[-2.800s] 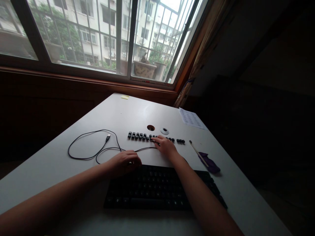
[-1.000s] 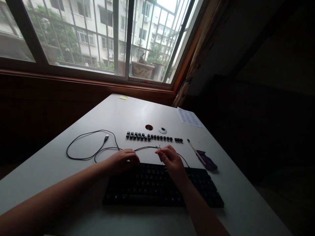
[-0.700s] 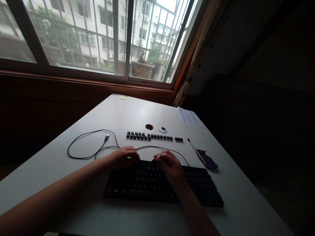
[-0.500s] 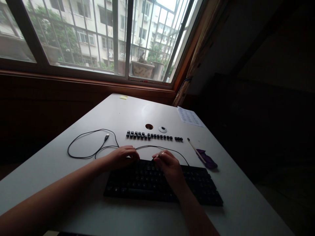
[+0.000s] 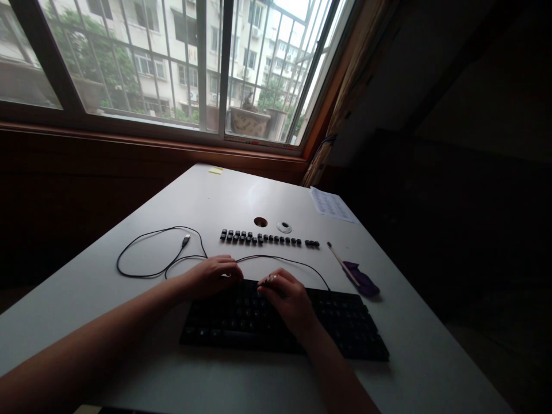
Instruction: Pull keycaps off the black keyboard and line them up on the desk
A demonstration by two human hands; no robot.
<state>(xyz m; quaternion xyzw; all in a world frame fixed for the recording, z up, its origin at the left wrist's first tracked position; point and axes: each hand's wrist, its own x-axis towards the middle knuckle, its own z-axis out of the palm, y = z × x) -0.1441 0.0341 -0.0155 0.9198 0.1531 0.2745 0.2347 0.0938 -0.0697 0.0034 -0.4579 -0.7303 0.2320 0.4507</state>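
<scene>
A black keyboard (image 5: 241, 336) lies across the near part of the white desk, dark caps and a long space bar showing. My left hand (image 5: 218, 270) is curled over its back left edge, thumb and fingers bent and closed on it. Above the keyboard's upper rows, my right hand (image 5: 288, 296) is closed in a pinch around a small shiny tool (image 5: 271, 278) with a dark tip; its exact kind is too small to make out. Behind the keyboard, loose black keycaps (image 5: 235, 237) stand lined up in rows.
A USB cable (image 5: 142, 276) loops on the left of the desk (image 5: 172, 224). A thin brush (image 5: 342, 263) rests on a purple cloth (image 5: 362, 280) at the right. Farther back are a cable hole (image 5: 260, 222), its round cover (image 5: 284, 227), a printed sheet (image 5: 332, 204) and a yellow note (image 5: 215, 171).
My right hand has shifted slightly left with the small tool, whose tip has turned toward the left. My left hand stays at the keyboard's back edge.
</scene>
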